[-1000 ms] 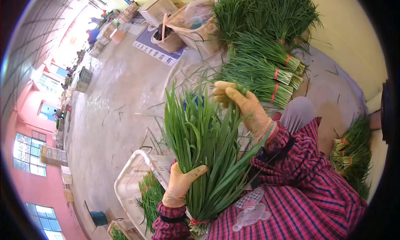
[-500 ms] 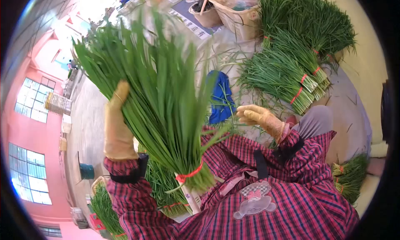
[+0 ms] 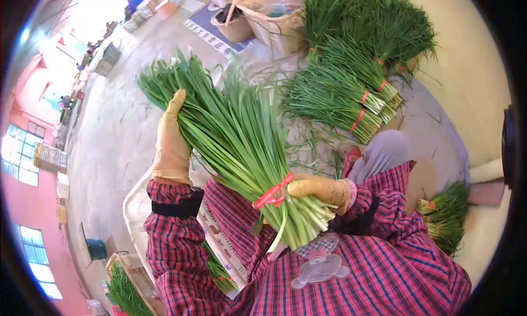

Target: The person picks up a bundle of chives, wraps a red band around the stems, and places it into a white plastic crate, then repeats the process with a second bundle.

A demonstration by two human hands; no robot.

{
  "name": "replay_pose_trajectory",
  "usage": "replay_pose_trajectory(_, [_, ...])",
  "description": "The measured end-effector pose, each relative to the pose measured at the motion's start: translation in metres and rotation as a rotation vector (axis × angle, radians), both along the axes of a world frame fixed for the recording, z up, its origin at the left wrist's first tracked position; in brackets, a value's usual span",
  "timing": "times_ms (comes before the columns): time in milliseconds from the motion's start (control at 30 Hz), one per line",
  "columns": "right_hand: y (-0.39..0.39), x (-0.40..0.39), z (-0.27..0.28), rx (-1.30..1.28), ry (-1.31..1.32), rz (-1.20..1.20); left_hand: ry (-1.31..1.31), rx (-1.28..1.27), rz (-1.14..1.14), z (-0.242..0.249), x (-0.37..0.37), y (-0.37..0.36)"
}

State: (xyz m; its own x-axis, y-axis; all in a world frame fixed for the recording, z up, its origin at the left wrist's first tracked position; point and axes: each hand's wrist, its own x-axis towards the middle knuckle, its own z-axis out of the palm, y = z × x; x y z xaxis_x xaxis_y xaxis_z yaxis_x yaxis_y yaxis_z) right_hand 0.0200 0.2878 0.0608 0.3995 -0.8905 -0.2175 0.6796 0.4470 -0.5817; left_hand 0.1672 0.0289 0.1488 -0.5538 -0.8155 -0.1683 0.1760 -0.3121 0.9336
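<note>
A large bunch of garlic chives [image 3: 236, 135] lies slantwise before me, its leaves to the upper left and its pale cut stems toward my body. A red band [image 3: 274, 191] ties it near the stem end. My left hand [image 3: 173, 140], in a tan glove, supports the leafy part from the left, thumb over the leaves and other fingers hidden beneath. The gloved right hand [image 3: 325, 191] is closed round the stems just beside the band.
Several tied chive bunches [image 3: 351, 102] lie on the floor ahead right, with more small bunches [image 3: 444, 217] at the right. A white crate [image 3: 134, 206] stands by my left arm, and another crate [image 3: 137, 272] holds chives. Farther off are a bucket [image 3: 233, 28] and a large tub [image 3: 277, 30].
My right hand, open and apart from the bunch before, has come left and closed on its stems. The bunch has lowered and tilted, its stem end swinging right. The view has shifted.
</note>
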Motion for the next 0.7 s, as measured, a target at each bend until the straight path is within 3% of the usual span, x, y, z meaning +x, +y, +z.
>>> replay_pose_trajectory(133, [0.018, -0.013, -0.008, 0.062, -0.112, -0.101, 0.025, -0.019, 0.016, -0.017, -0.011, 0.024])
replay_pose_trajectory(200, [0.029, -0.022, -0.005, 0.203, -0.309, -0.122, -0.084, -0.149, 0.015, -0.042, -0.004, 0.018])
replay_pose_trajectory(233, [0.032, -0.028, -0.001, 0.180, -0.357, -0.115, -0.207, -0.151, 0.241, -0.055, -0.005, 0.018])
replay_pose_trajectory(267, [0.034, -0.034, 0.001, 0.158, -0.401, -0.112, -0.204, -0.142, 0.230, -0.059, -0.001, 0.027])
replay_pose_trajectory(333, [0.035, -0.041, -0.003, 0.161, -0.399, -0.167, -0.182, -0.423, 0.287, -0.060, 0.011, 0.053])
replay_pose_trajectory(400, [0.033, -0.047, -0.004, 0.146, -0.283, -0.234, -0.221, -0.271, -0.198, -0.086, 0.046, 0.056])
replay_pose_trajectory(467, [0.034, -0.052, -0.007, 0.184, -0.221, -0.256, -0.238, 0.077, -0.698, -0.097, 0.042, 0.083])
replay_pose_trajectory(533, [0.032, -0.054, -0.003, 0.227, -0.166, -0.266, -0.277, 0.081, -0.764, -0.097, 0.022, 0.124])
replay_pose_trajectory(567, [0.029, -0.052, 0.002, 0.249, -0.172, -0.278, -0.170, 0.185, -0.735, -0.110, 0.011, 0.133])
replay_pose_trajectory(600, [0.027, -0.049, 0.008, 0.271, -0.177, -0.290, -0.063, 0.288, -0.704, -0.133, 0.000, 0.139])
replay_pose_trajectory(633, [0.021, -0.044, 0.012, 0.265, -0.149, -0.297, 0.065, 0.169, -0.628, -0.181, -0.011, 0.141])
replay_pose_trajectory(667, [0.019, -0.043, 0.003, 0.321, -0.074, -0.299, 0.242, 0.505, -0.318, -0.147, -0.037, 0.145])
replay_pose_trajectory(700, [0.017, -0.039, 0.004, 0.330, -0.012, -0.301, 0.377, 0.618, -0.344, -0.142, -0.047, 0.137])
